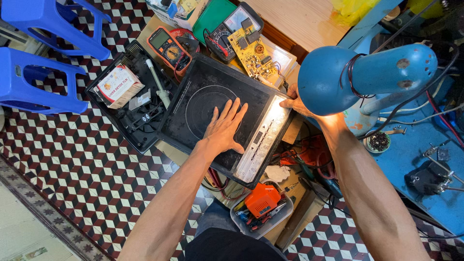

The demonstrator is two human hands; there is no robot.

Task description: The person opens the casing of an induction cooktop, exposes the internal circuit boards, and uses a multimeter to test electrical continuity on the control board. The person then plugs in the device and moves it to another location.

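Note:
A black induction cooktop top panel (193,92) with a round ring mark and a pale control strip lies tilted in front of me. My left hand (224,128) rests flat on its glass, fingers spread, near the ring. My right hand (296,102) grips the panel's far right corner beside the control strip, partly hidden behind a blue lamp head (324,79). A yellow circuit board (252,53) lies just beyond the panel.
The cooker's black base (137,118) lies to the left, holding a small box and a screwdriver. An orange multimeter (166,48), an analogue meter (227,29), a tool tub (261,210), blue stools (34,84) and a blue bench (420,159) surround me.

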